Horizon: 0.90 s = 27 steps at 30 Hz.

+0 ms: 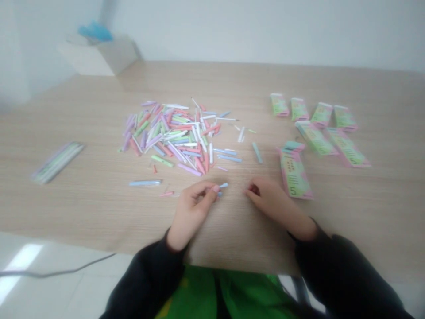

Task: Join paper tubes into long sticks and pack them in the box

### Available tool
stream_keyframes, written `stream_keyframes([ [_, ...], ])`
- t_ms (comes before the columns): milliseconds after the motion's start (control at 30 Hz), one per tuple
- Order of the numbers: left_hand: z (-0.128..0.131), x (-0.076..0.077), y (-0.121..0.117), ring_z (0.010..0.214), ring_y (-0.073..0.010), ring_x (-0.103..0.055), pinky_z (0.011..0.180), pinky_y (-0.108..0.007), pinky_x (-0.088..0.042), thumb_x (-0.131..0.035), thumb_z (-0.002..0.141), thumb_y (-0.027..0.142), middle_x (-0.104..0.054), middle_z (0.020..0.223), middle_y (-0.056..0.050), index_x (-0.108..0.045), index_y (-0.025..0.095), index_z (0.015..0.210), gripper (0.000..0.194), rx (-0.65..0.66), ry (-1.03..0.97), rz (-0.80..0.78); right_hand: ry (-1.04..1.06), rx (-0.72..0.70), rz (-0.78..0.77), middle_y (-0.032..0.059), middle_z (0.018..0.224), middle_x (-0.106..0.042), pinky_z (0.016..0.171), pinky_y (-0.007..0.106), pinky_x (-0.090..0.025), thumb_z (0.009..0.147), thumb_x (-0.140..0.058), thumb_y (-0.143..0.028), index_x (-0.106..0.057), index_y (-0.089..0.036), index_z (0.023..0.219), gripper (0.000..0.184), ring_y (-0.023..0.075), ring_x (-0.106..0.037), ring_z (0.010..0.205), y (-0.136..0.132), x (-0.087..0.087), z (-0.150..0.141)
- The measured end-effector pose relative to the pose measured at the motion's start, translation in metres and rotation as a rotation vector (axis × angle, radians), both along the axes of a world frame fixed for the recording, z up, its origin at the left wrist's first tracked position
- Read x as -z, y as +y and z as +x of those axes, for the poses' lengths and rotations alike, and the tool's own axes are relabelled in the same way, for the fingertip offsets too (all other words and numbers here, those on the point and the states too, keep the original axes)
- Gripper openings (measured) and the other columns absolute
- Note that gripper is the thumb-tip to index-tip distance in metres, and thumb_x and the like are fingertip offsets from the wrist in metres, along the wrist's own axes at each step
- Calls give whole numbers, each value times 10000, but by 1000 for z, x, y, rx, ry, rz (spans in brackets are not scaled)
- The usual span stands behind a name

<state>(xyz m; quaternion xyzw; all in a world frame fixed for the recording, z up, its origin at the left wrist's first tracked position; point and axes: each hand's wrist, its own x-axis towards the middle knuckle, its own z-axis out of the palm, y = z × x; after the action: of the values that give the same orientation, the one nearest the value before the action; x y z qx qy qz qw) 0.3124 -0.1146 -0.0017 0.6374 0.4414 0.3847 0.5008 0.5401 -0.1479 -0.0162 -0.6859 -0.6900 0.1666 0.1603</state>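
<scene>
Low over the table, my left hand (196,207) pinches a small light blue plastic piece (224,184) between thumb and forefinger. More light blue shows just under those fingertips, too blurred to make out. My right hand (270,199) rests at the table to the right, fingers curled in; whether anything is inside cannot be seen. Close beside it lies a green and pink box (296,175) marked 5, its top flap raised. Beyond my hands spreads a pile of pastel plastic tubes and thin sticks (175,135) in purple, pink, green, blue and white.
Several similar boxes (317,138) lie at the right back. A clear-wrapped bundle of sticks (59,161) is at the left. Loose blue pieces (145,182) lie before the pile. A white box (99,57) with blue material stands at the back left. A cable (59,272) crosses the floor.
</scene>
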Motion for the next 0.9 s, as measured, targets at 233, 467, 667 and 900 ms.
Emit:
stream_keyframes([
  [233, -1, -2, 0, 659, -133, -509, 673, -264, -400, -645, 865, 249, -540, 646, 10, -572, 179, 579, 303, -3, -88, 42, 11, -88, -1, 55, 803, -645, 691, 306, -426, 899, -613, -98, -585, -179, 770, 155, 191, -580, 728, 1, 3, -9],
  [467, -4, 0, -3, 490, -84, -522, 509, -226, -361, -567, 958, 256, -630, 637, 9, -482, 190, 608, 366, 136, -294, -186, 31, -109, 22, 44, 794, -637, 671, 290, -416, 870, -638, -90, -607, -169, 783, 121, 174, -567, 704, 4, 4, -8],
  [667, -3, 1, -4, 384, -35, -295, 424, -211, -192, -544, 995, 378, -509, 530, 53, -510, 169, 634, 419, 148, -314, -274, 166, -68, 67, 37, 737, -704, 644, 289, -455, 869, -652, -134, -679, -167, 800, 82, 178, -643, 668, 1, -4, -4],
  [900, -5, -6, -6, 527, -65, -463, 518, -200, -367, -692, 919, 358, -604, 681, 17, -576, 158, 772, 274, 342, -251, -301, 578, -12, 160, 5, 742, -755, 659, 269, -557, 842, -752, -261, -737, -207, 822, 59, 165, -715, 686, -7, -19, -3],
])
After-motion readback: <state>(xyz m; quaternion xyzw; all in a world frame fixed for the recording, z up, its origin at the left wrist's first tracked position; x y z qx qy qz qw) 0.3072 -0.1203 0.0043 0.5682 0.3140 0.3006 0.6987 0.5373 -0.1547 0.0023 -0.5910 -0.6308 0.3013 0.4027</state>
